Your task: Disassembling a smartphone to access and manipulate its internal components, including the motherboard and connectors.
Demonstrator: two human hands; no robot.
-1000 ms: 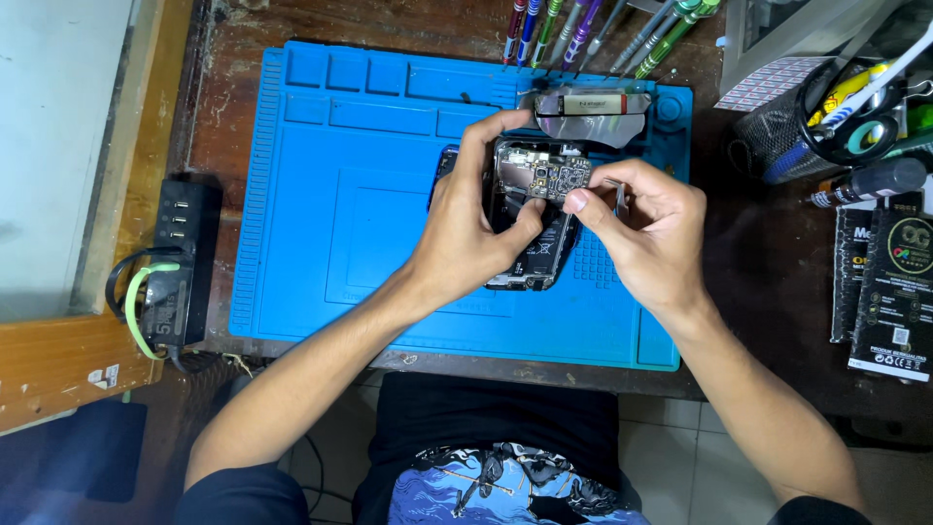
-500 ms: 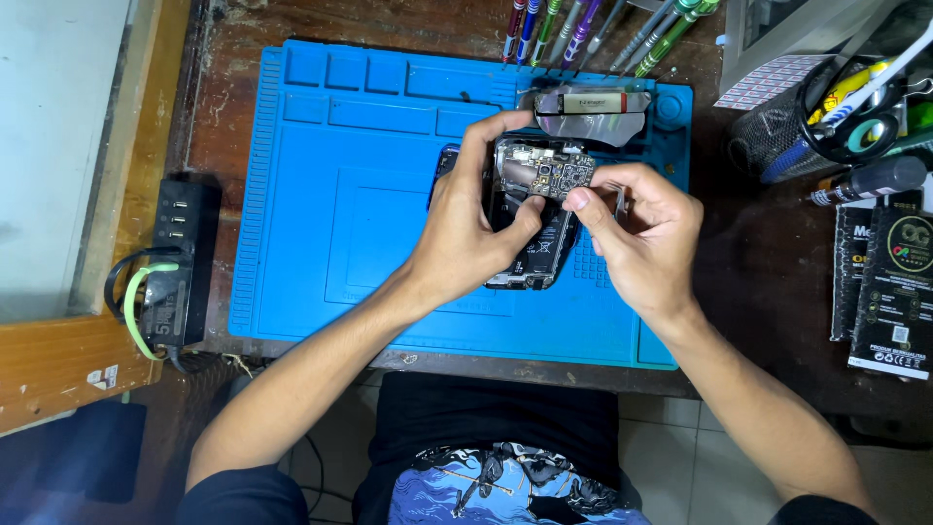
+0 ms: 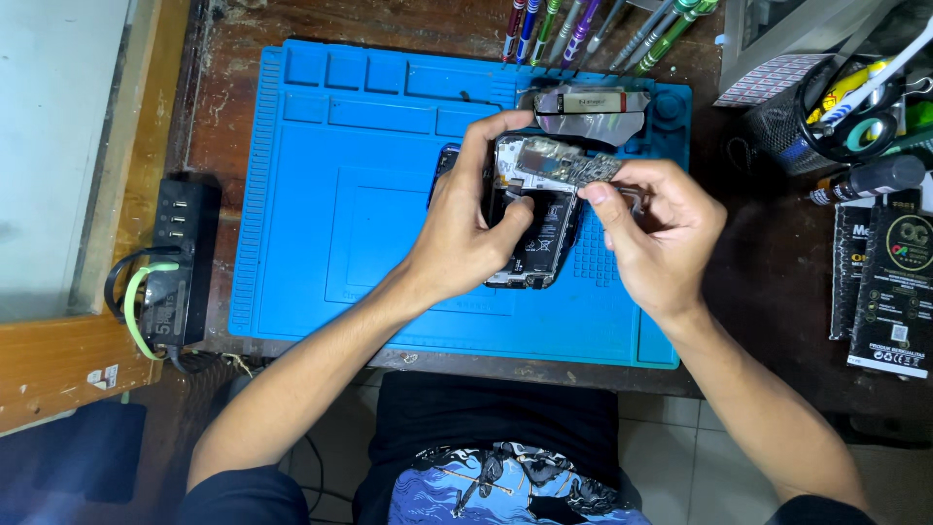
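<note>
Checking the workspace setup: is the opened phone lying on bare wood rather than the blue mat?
No, the opened phone sits over the blue mat, gripped by the left hand.

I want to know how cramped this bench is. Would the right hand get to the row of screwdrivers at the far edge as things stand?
Probably yes: the right hand pinches a small circuit board, but only the metal part on the blue mat lies before the screwdrivers.
</note>
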